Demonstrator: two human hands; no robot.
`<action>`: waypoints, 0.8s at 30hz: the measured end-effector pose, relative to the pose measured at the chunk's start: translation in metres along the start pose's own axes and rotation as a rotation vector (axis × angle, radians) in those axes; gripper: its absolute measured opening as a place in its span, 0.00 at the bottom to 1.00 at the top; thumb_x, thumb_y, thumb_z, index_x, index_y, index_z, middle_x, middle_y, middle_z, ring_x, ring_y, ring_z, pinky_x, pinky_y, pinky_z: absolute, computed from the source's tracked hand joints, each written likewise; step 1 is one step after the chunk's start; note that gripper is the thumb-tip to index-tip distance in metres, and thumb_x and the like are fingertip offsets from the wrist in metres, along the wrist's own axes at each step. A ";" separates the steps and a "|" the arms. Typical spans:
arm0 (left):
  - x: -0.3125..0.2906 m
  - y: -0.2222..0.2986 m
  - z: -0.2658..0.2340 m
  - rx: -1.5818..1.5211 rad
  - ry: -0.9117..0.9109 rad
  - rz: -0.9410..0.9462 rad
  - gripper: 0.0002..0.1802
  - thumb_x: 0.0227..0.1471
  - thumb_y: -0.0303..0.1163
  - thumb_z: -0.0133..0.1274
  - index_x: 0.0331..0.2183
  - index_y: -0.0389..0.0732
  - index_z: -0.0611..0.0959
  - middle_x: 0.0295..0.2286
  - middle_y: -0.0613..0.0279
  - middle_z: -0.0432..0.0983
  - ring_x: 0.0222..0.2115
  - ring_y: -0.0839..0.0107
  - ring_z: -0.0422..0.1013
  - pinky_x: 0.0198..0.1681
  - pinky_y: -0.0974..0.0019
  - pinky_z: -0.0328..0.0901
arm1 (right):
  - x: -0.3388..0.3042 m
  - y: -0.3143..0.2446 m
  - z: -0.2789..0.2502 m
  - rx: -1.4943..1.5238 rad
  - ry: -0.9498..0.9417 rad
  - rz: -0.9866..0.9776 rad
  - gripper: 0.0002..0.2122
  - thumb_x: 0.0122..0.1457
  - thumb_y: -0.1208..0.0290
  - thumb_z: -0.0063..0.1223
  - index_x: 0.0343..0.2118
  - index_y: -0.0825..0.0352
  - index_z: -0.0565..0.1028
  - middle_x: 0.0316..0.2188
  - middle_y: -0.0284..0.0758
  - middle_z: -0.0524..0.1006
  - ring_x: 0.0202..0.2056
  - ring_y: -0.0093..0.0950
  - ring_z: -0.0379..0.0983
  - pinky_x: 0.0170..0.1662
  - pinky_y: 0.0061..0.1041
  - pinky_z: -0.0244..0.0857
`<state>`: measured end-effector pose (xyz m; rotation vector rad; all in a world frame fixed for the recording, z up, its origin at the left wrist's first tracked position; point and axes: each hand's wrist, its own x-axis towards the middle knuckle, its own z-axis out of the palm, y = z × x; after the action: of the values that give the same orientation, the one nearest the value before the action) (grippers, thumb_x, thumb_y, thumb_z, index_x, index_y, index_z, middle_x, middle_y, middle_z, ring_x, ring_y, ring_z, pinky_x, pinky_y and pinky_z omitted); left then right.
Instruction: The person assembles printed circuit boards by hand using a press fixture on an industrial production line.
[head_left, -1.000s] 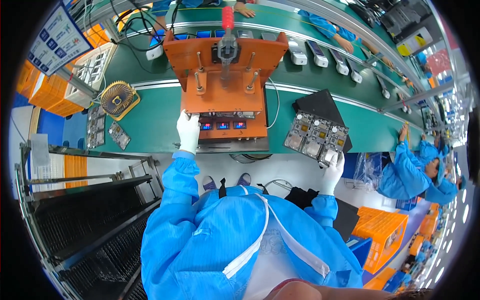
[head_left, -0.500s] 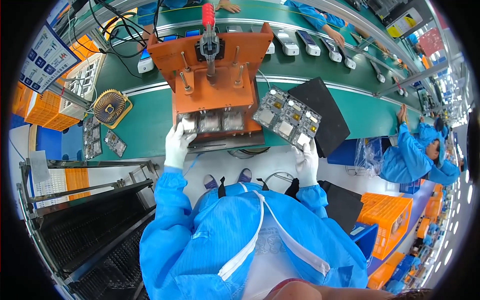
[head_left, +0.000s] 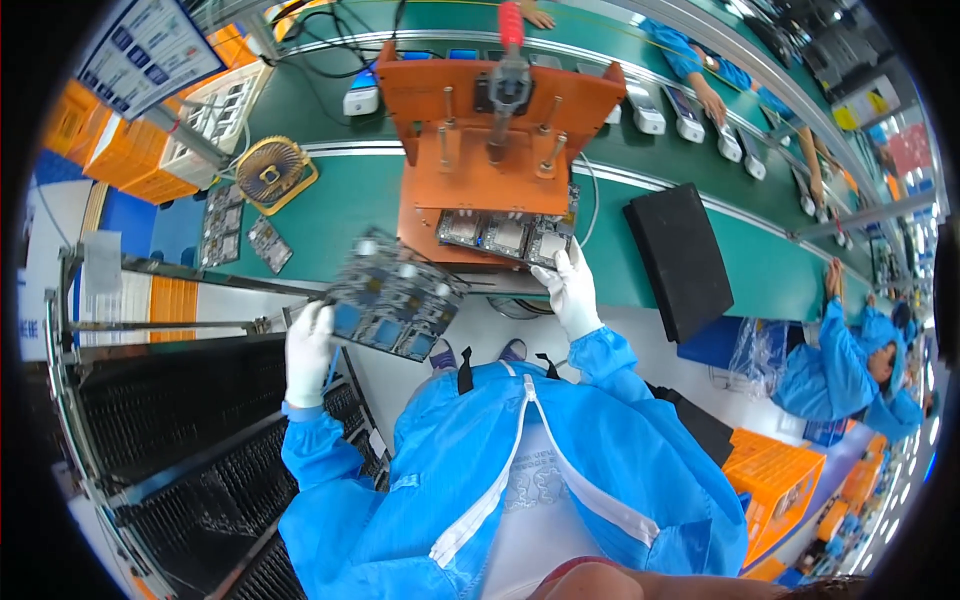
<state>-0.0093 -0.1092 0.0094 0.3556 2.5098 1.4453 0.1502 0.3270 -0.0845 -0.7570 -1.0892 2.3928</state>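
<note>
My left hand, in a white glove, is closed on the left edge of a circuit board panel. That panel hangs tilted in front of the bench edge, a little blurred. My right hand, also gloved, has its thumb and fingers closed at the right corner of a second circuit board panel. This one lies at the front of the orange press fixture, its back part hidden under the raised upper plate. The fixture's red-handled toggle clamp stands upright.
On the green bench are a black flat pad at right, and a small yellow fan and loose circuit boards at left. A black slotted rack stands lower left. Handheld devices line the conveyor, where other people's hands work.
My left hand has drawn a panel out of the fixture toward the lower left. My right hand has brought its panel from beside the black pad into the fixture's front. The view has shifted.
</note>
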 end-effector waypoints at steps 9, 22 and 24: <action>0.019 0.066 0.094 0.522 -0.153 0.724 0.08 0.54 0.36 0.65 0.33 0.43 0.89 0.45 0.58 0.84 0.51 0.55 0.77 0.53 0.52 0.72 | 0.033 0.006 0.034 -0.065 -0.053 0.017 0.25 0.77 0.71 0.46 0.74 0.60 0.57 0.63 0.39 0.72 0.55 0.37 0.79 0.58 0.47 0.78; 0.042 0.044 0.125 0.535 -0.271 0.684 0.08 0.55 0.37 0.66 0.33 0.43 0.90 0.57 0.56 0.79 0.61 0.51 0.70 0.60 0.49 0.67 | 0.041 -0.008 0.047 -0.163 0.021 0.006 0.17 0.79 0.73 0.40 0.67 0.63 0.64 0.61 0.41 0.72 0.54 0.39 0.78 0.56 0.48 0.80; 0.048 0.043 0.129 0.530 -0.296 0.680 0.08 0.55 0.37 0.67 0.34 0.43 0.90 0.59 0.54 0.76 0.63 0.49 0.68 0.61 0.47 0.67 | 0.039 -0.007 0.049 -0.202 0.052 -0.029 0.17 0.78 0.72 0.43 0.67 0.64 0.66 0.59 0.40 0.73 0.52 0.36 0.78 0.55 0.42 0.79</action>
<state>-0.0103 0.0314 -0.0201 1.5056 2.5836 0.7476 0.0908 0.3255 -0.0638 -0.8585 -1.3253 2.2497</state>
